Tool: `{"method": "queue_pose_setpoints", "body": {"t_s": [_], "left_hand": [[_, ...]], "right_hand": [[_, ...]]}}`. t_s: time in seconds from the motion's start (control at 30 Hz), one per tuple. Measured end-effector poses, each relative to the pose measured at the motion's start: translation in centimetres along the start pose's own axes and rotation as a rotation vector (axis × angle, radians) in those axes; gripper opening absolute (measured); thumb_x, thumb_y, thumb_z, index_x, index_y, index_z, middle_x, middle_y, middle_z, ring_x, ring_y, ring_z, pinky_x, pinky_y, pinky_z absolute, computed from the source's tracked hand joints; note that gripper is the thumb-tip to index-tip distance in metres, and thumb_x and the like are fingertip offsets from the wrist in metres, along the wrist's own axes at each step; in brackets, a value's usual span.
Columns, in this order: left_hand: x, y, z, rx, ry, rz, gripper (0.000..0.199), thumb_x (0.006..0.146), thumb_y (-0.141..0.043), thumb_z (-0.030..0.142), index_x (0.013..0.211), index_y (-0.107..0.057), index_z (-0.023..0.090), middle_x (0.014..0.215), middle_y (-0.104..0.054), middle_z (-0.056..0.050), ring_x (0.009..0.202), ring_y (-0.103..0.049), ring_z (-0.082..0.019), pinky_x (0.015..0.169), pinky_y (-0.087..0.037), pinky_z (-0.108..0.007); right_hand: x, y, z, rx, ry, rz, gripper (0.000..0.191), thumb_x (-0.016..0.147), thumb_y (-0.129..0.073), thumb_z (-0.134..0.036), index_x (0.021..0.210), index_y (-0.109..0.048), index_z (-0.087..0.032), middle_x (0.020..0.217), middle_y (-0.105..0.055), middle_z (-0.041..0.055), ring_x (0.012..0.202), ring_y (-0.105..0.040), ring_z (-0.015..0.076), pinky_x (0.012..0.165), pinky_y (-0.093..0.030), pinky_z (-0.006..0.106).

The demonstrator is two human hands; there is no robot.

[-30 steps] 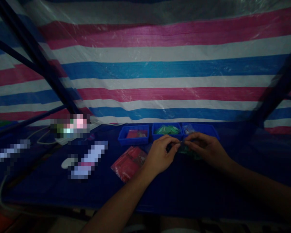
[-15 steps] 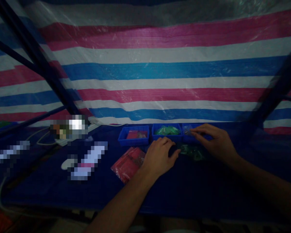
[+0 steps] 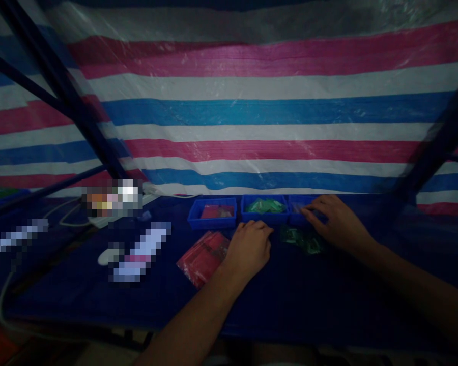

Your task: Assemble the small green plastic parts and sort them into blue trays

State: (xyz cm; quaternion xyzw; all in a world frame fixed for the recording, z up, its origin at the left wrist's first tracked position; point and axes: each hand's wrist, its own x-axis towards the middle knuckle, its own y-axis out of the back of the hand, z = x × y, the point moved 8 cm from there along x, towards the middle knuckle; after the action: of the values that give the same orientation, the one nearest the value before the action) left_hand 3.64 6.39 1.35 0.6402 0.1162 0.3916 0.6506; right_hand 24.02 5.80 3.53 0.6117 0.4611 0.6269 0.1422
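My left hand point(image 3: 250, 249) rests low over the table beside a stack of red packets in clear plastic point(image 3: 202, 259). Its fingers are curled together, and whatever may be between them is hidden. My right hand point(image 3: 334, 218) is at the right-hand blue bin point(image 3: 295, 216), thumb and forefinger pinched at its opening on something too small to make out. Small clear pieces seem to lie in that bin. Between my hands, dark green packets point(image 3: 301, 240) lie on the table. The middle blue bin point(image 3: 265, 217) holds green packets point(image 3: 265, 206).
A left-hand blue bin point(image 3: 212, 222) contains red packets. Farther left are a white round object point(image 3: 107, 256), a blurred-out long item point(image 3: 143, 251) and a power strip point(image 3: 103, 219) with cables. A striped plastic sheet point(image 3: 270, 112) hangs behind the dark blue table point(image 3: 290, 295).
My left hand has closed, its thumb drawn in towards the fingers. My right hand stays pinched at the right-hand bin with little movement. The view has shifted very slightly.
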Motion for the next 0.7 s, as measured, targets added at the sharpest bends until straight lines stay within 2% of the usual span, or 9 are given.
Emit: {"method": "queue_pose_setpoints", "body": {"t_s": [0.27, 0.37, 0.53, 0.7], "left_hand": [[-0.2, -0.7, 0.0, -0.017, -0.024, -0.053, 0.051, 0.088, -0.049, -0.001, 0.125, -0.073, 0.023, 0.131, -0.071, -0.004, 0.114, -0.069, -0.024, 0.1, -0.057, -0.04], [-0.2, -0.3, 0.2, -0.016, -0.019, -0.031, 0.049, 0.088, -0.05, -0.001, 0.125, -0.072, 0.023, 0.127, -0.072, -0.006, 0.112, -0.069, -0.024, 0.1, -0.057, -0.039], [-0.3, 0.5, 0.5, 0.069, 0.029, -0.001, 0.032, 0.089, -0.06, 0.011, 0.118, -0.073, 0.02, 0.115, -0.072, -0.012, 0.109, -0.069, -0.03, 0.096, -0.056, -0.047], [-0.4, -0.5, 0.8, 0.034, 0.027, -0.069, 0.046, 0.087, -0.054, -0.001, 0.122, -0.071, 0.023, 0.118, -0.073, -0.01, 0.103, -0.073, -0.027, 0.087, -0.061, -0.039]], "right_hand": [[-0.2, 0.9, -2.1, 0.193, 0.047, 0.034, 0.017, 0.099, -0.059, -0.035, 0.097, -0.074, -0.027, 0.099, -0.073, 0.0083, 0.099, -0.066, 0.0298, 0.091, -0.054, 0.049], [-0.3, 0.9, -2.1, 0.226, 0.018, 0.038, 0.017, 0.099, -0.059, -0.036, 0.096, -0.074, -0.028, 0.097, -0.073, 0.0065, 0.098, -0.067, 0.0292, 0.09, -0.054, 0.049], [-0.5, 0.7, -2.2, 0.238, 0.027, 0.022, 0.015, 0.099, -0.059, -0.035, 0.097, -0.072, -0.028, 0.099, -0.074, 0.0066, 0.099, -0.067, 0.0287, 0.09, -0.055, 0.048], [-0.6, 0.6, -2.2, 0.244, 0.036, 0.018, 0.013, 0.1, -0.059, -0.032, 0.095, -0.071, -0.027, 0.097, -0.073, 0.0063, 0.097, -0.067, 0.0279, 0.089, -0.054, 0.047]]}}
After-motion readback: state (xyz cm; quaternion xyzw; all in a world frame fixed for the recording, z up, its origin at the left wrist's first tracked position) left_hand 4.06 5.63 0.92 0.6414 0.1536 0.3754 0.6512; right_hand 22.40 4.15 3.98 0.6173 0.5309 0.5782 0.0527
